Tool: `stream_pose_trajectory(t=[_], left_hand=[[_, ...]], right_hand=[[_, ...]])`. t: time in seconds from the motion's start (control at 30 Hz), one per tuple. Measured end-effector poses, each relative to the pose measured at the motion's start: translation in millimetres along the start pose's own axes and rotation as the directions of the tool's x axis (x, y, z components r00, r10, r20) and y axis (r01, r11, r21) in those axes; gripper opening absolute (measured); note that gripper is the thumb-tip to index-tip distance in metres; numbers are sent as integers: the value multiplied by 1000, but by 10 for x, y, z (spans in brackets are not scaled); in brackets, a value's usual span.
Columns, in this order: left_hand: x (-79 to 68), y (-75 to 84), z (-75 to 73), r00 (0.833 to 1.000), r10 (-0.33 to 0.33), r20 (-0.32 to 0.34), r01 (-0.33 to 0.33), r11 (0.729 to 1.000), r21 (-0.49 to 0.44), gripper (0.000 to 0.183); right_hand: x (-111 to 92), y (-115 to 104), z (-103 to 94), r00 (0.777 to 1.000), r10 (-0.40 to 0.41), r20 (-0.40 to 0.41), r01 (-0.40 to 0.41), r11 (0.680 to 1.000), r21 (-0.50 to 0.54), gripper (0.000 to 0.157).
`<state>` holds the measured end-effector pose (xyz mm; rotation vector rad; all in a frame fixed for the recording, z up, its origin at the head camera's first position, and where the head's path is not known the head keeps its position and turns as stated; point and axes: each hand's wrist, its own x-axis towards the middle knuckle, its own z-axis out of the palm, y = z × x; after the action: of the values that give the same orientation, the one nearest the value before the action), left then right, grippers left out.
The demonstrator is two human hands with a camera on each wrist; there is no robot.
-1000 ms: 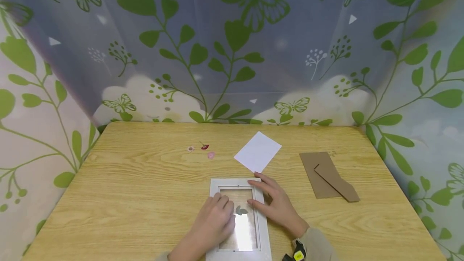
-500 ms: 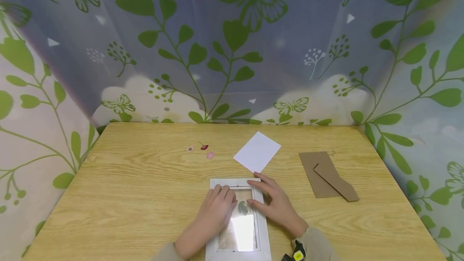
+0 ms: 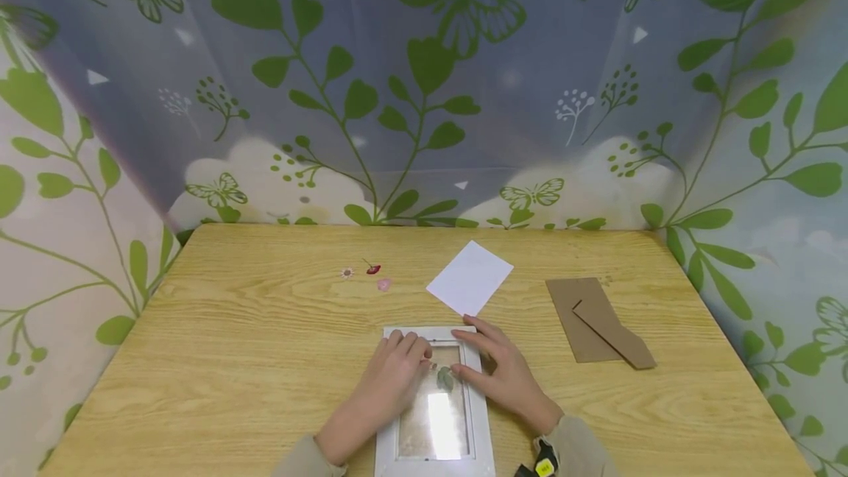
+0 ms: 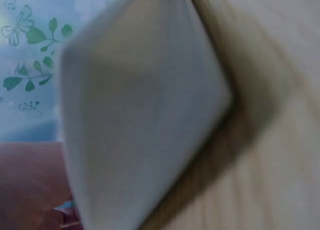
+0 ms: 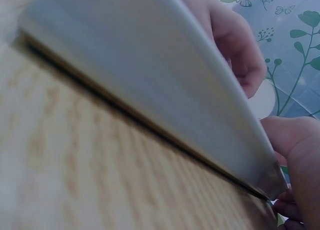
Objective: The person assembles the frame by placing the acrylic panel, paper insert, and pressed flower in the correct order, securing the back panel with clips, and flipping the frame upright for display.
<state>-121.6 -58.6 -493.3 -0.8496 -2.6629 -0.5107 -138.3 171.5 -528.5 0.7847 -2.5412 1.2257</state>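
A white picture frame [image 3: 480, 425] lies on the table before me, its clear pane [image 3: 417, 433] showing a bright reflection. On the pane's upper part is a small sprig with grey-green leaves [image 3: 445, 380]. My left hand [image 3: 394, 377] reaches over the frame's left side, fingers bent, pinching the sprig near a small brownish bit. My right hand [image 3: 506, 374] holds the frame's upper right side, thumb tip by the inner edge and fingers at the top. In the right wrist view, fingers [image 5: 290, 210] bend at the frame's corner.
Three small dried flowers [image 3: 374, 269] lie behind the frame to the left. A white paper sheet [image 3: 470, 278] sits just beyond it. To the right lies a brown backing board [image 3: 579, 322] with its stand [image 3: 623, 341]. A patterned curtain [image 3: 424, 94] hangs behind the table.
My left hand has moved up along the frame. The sprig has shifted slightly up and right and turned more upright. My right hand stays in place on the frame.
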Motion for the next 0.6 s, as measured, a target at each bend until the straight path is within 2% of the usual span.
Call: stream_pose_trajectory(t=[0.2, 0.4, 0.6], left_hand=[[18, -195, -118, 995, 1, -98, -9, 997, -76, 11], [116, -510, -212, 990, -23, -140, 13, 997, -74, 12], [254, -899, -256, 985, -58, -162, 55, 998, -24, 13]], right_hand=[[5, -27, -3, 1000, 10, 6, -10, 1000, 17, 51], [3, -20, -7, 1000, 15, 20, -15, 1000, 24, 50], [6, -11, -4, 1000, 18, 22, -19, 1000, 23, 50]])
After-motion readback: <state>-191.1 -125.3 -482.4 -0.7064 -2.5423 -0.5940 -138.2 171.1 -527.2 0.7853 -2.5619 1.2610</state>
